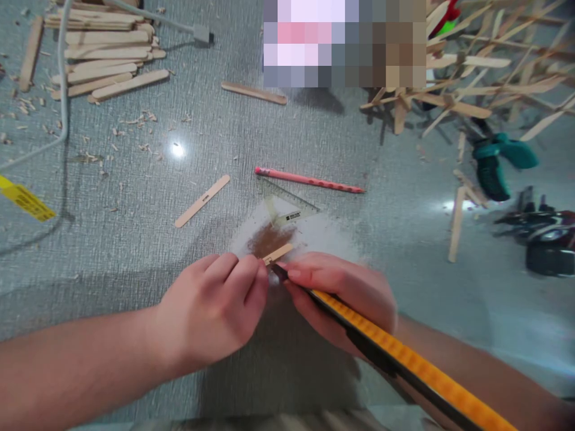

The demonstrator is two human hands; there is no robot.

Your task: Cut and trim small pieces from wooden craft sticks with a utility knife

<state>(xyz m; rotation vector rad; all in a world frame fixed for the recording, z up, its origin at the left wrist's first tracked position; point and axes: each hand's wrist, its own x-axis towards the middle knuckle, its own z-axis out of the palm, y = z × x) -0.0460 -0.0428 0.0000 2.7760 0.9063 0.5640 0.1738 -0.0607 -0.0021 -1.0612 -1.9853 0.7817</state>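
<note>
My left hand (215, 305) pinches a short wooden craft stick (277, 254) whose pale tip pokes out past my fingers. My right hand (336, 296) grips a yellow and black utility knife (404, 359), its dark tip touching the stick near my left fingertips. Both hands hover just above a clear plastic set square (287, 206) and a brownish patch on a pale sheet on the grey surface. A pink pencil (309, 179) lies just beyond the set square.
A loose craft stick (202, 200) lies to the left, a pile of sticks (103, 57) and shavings at the far left. A stick framework (471, 78) stands at the far right, with teal-handled pliers (498, 161) and dark tools (548, 239) nearby. A grey cable (63, 90) runs along the left.
</note>
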